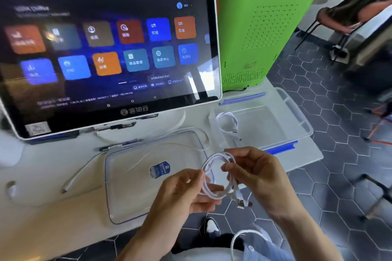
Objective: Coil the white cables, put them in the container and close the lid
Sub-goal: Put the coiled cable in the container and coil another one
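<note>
Both hands, left hand (186,188) and right hand (254,174), pinch one coiled cable (214,176); a second coil (228,125) lies in the one open container (297,112), far right; one lid (131,176) near left.

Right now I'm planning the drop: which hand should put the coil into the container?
Right hand. It grips the coil on the side nearer the open container, which sits to the right. The left hand is over the lid and would probably have to cross over.

- My white table (42,176), frame's lower left.
- Touchscreen monitor (106,48), upper left.
- Clear lid (131,186), centre.
- Open container (297,116), right.
- Loose white cable (80,172), left of lid.
</note>
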